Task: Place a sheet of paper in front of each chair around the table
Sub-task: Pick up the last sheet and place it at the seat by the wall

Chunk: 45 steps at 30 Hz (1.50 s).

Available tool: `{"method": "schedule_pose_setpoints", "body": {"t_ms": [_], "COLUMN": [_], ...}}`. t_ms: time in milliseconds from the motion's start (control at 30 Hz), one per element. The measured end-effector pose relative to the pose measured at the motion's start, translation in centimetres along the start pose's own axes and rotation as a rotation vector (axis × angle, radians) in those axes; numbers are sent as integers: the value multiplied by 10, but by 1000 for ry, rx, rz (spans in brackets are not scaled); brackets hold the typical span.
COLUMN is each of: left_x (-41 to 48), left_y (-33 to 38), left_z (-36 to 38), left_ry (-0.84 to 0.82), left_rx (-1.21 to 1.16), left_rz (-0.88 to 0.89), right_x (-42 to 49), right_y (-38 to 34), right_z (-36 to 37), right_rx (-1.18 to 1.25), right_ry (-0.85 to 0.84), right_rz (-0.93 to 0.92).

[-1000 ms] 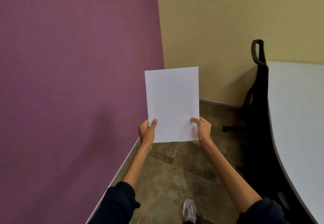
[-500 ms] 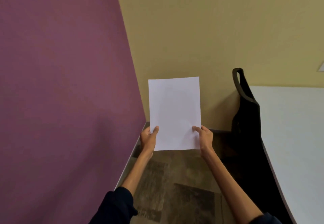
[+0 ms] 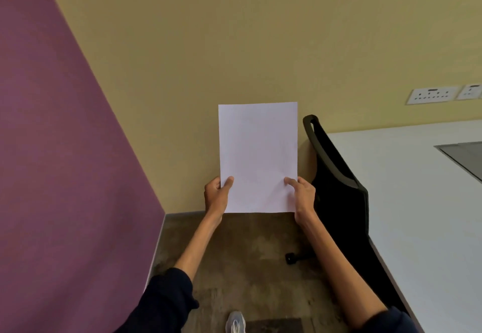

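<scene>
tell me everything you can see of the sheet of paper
The sheet of paper is plain white, blank on the side shown, rectangular and flat. It is held up in the air, long edges upright, before the yellow wall. The left hand pinches its lower left edge, the right hand its lower right, thumbs on the front. Nothing else touches it.

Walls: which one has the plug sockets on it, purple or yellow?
The yellow wall: white plug sockets sit on it at the right, above the table. The purple wall on the left shows none.
</scene>
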<state>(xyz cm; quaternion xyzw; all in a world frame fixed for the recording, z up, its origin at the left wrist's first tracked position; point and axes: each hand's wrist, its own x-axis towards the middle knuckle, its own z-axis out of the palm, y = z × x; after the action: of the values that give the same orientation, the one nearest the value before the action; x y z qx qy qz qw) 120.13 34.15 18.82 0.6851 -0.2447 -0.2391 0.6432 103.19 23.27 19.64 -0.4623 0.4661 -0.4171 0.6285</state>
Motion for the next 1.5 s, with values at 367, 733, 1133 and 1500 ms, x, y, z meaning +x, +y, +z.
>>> {"method": "schedule_pose_setpoints", "body": {"t_ms": [367,733,1133,1500], "left_x": [212,308,330,303], "left_y": [44,66,41,-18], "left_z": [105,307,539,678], "left_ry": [-328,-645,-1022,-1319], "left_rx": [62,84,186,331], "left_rz": [104,162,181,159], "right_x": [149,284,368,401], "right_y": [-64,-103,-109,-48], "right_z": [31,-58,-199,-284], "right_rx": [134,256,348,322], "right_ry": [262,582,904,1197], "right_rz": [-48,-76,-8,139]}}
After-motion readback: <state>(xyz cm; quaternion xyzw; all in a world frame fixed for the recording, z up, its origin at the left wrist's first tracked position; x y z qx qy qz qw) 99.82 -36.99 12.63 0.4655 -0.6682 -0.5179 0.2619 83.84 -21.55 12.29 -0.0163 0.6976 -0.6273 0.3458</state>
